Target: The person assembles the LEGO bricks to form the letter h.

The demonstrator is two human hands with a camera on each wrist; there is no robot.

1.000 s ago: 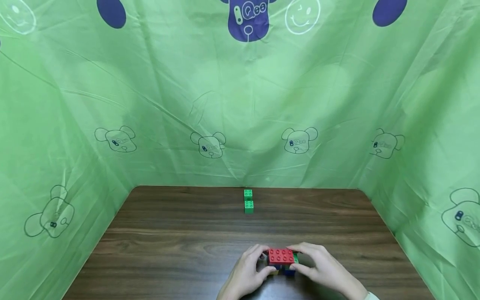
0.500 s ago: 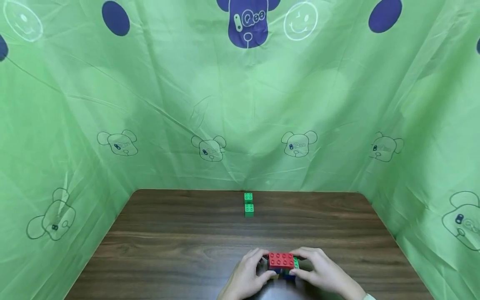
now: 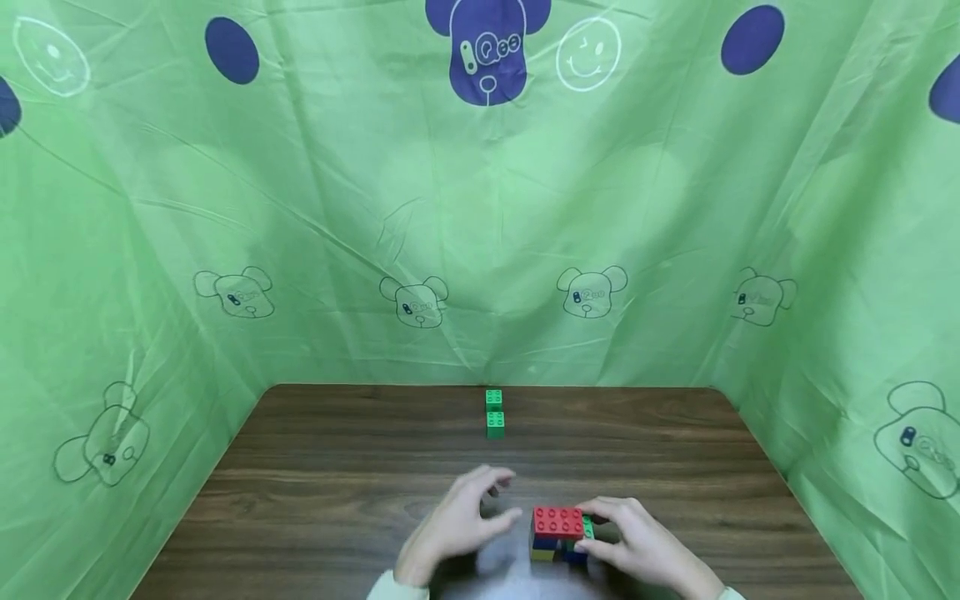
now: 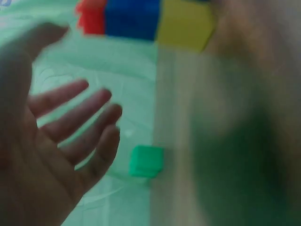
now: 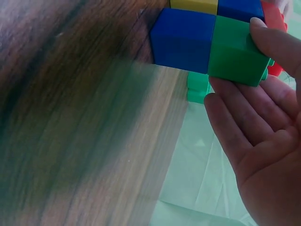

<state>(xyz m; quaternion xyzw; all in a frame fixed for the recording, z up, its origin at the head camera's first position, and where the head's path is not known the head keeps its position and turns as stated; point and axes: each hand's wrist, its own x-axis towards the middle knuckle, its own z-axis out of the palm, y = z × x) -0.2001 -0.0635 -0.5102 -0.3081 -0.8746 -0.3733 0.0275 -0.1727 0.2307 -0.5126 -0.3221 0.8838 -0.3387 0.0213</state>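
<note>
Right hand grip: the right hand [image 3: 637, 546] holds the block stack [image 3: 558, 533] from its right side, thumb on the near face and fingers curled over the far top edge; in the right wrist view a fingertip [image 5: 273, 40] presses the green block [image 5: 235, 44] of the stack.
Left hand grip: the left hand [image 3: 457, 521] holds nothing; its fingers [image 4: 82, 117] are spread and relaxed, raised just left of the stack and apart from it.
Stack position: on the wooden table [image 3: 315, 492], near the front edge, right of centre, between the two hands and touching only the right one.
Stack make-up: a red studded brick [image 3: 558, 522] on top; blue, yellow and green blocks beneath it, the blue block [image 5: 183, 40] and green block side by side.
Other blocks: two small green blocks [image 3: 494, 412] one behind the other at the table's far edge, well apart from both hands.
Surroundings: a green printed cloth [image 3: 480, 217] encloses the table on three sides.
</note>
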